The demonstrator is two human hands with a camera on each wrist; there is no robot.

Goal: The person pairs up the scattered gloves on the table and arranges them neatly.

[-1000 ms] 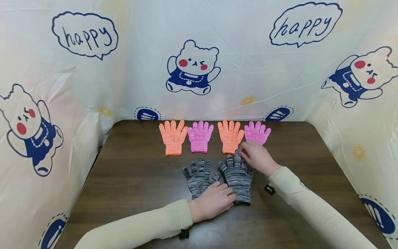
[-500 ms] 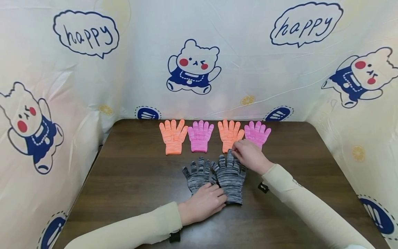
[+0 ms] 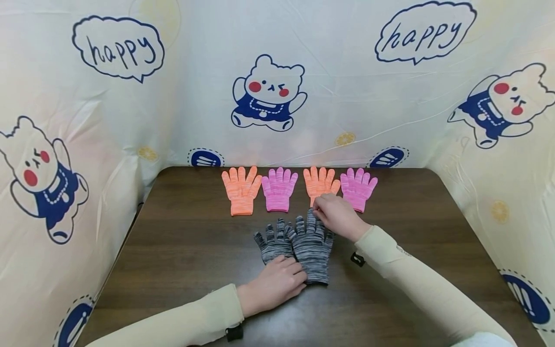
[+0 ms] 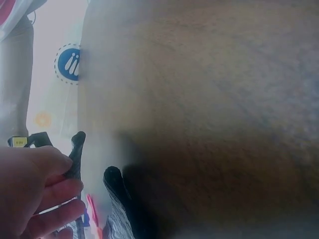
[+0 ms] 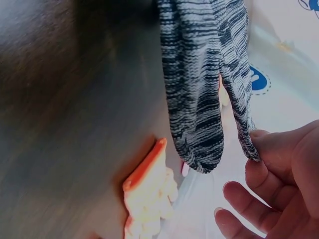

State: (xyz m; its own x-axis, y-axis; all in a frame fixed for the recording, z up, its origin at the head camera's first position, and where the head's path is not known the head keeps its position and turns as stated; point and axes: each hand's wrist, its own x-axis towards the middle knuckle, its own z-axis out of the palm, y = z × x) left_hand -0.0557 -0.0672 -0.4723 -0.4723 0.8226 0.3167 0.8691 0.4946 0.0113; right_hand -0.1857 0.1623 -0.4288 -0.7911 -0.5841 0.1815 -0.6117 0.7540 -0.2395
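Observation:
A grey-and-black striped knit glove (image 3: pixel 314 253) is stretched between both hands, its fingers pointing away from the person. The right hand (image 3: pixel 340 217) pinches the tip of one of its fingers; the right wrist view shows that narrow glove finger (image 5: pixel 239 109) between thumb and forefinger. At the cuff end, the left hand (image 3: pixel 278 283) pinches a dark edge (image 4: pixel 76 154) of it between thumb and forefinger. A second matching glove (image 3: pixel 274 247) lies just left, partly overlapped by the first, its lower part hidden behind the left hand.
Along the far table edge lie two orange gloves (image 3: pixel 241 193) and two pink gloves (image 3: pixel 279 190), alternating in a row. The right hand overlaps the right-hand orange glove (image 3: pixel 318 182). Behind the brown wooden table (image 3: pixel 182 270) hangs a printed cloth (image 3: pixel 334 43).
Both hands have moved left together, carrying the striped glove with them. It now overlaps the second striped glove, which has stayed in place. The coloured gloves have not moved.

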